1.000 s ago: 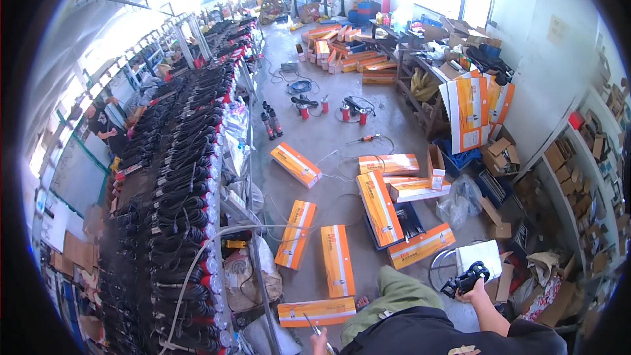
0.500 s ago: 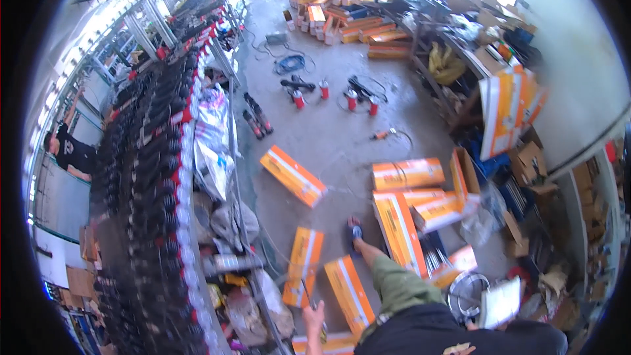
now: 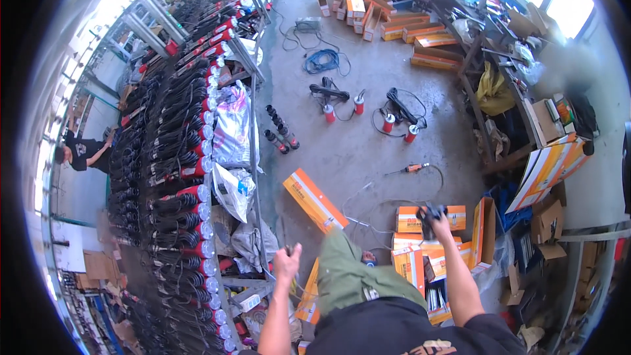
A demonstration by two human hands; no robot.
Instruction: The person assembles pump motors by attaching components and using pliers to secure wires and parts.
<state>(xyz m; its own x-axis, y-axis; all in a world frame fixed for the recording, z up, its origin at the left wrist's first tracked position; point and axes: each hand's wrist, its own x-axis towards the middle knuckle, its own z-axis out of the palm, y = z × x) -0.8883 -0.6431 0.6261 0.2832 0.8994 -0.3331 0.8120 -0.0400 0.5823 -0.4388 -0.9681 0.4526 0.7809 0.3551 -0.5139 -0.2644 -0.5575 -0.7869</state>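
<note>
My left hand (image 3: 286,264) is closed, raised beside the rack's edge, with a small, thin, dark thing at its fingers that is too blurred to name. My right hand (image 3: 442,227) reaches forward over the boxes at right, gripping a dark, bulky object (image 3: 430,219) whose kind is unclear. Below that hand lie several orange-and-white cartons, among them a lying carton (image 3: 409,266) and one standing open-sided (image 3: 484,231). Ahead of my left knee a long orange carton (image 3: 313,198) lies slanted on the floor. Another carton (image 3: 307,302) is partly hidden by my leg.
A long rack of red-and-black pumps with coiled cables (image 3: 197,177) runs along my left; a person (image 3: 85,151) stands beyond it. Ahead on the floor lie red cylinders (image 3: 389,123), black tubular parts (image 3: 281,128), a blue hose (image 3: 322,60) and an orange tool (image 3: 414,167). A cluttered bench (image 3: 486,92) stands right.
I have stepped forward, and the view has shifted. My left hand has risen. My right arm has come into view, stretched out with the dark object in hand.
</note>
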